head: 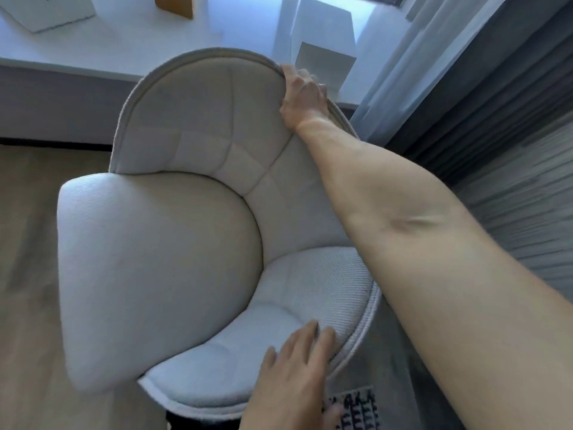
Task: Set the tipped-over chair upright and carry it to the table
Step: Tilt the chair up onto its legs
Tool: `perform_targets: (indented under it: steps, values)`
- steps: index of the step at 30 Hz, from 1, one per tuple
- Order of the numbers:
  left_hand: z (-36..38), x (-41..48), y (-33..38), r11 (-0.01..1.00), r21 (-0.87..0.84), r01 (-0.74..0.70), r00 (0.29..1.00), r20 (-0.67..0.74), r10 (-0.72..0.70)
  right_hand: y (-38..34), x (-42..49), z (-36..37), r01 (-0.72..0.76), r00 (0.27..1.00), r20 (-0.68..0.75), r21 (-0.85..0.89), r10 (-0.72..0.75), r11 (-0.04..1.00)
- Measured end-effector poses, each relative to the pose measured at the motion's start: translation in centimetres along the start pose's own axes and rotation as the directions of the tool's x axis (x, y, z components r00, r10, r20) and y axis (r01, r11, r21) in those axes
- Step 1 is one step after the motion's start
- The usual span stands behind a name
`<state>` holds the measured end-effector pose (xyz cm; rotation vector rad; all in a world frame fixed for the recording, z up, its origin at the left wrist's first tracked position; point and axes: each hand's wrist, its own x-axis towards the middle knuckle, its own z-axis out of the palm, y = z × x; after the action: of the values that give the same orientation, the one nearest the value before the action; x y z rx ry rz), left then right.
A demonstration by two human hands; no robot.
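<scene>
A cream padded chair (173, 249) with a curved, quilted back fills the middle of the view, its seat cushion facing me. My right hand (302, 97) grips the far top rim of the chair's back, arm stretched across it. My left hand (294, 367) rests flat with fingers spread on the near part of the back's inner padding, close to its piped rim. The chair's legs are hidden beneath it. A white table surface (124, 45) lies just beyond the chair.
On the white surface stand a white box (325, 62), a wooden block (173, 4) and a white board (46, 12). Sheer curtain (412, 57) and grey drapes (511, 103) hang at the right. Wooden floor (28, 243) lies left; a patterned rug (359, 408) shows at bottom.
</scene>
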<state>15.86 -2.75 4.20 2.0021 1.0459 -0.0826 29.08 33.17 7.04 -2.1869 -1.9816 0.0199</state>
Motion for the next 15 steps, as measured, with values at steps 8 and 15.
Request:
perform_targets:
  steps: [8,15]
  values:
    - [-0.9,0.8,-3.9,0.994,-0.026,-0.104,0.961,-0.259,0.094,3.3,0.6,1.0,0.062,0.987,0.153,-0.057,-0.053,0.996]
    - [-2.0,0.7,-3.9,0.990,-0.064,-0.127,0.960,-0.260,0.107,6.3,-6.7,-1.1,0.102,0.972,0.226,-0.169,-0.062,0.980]
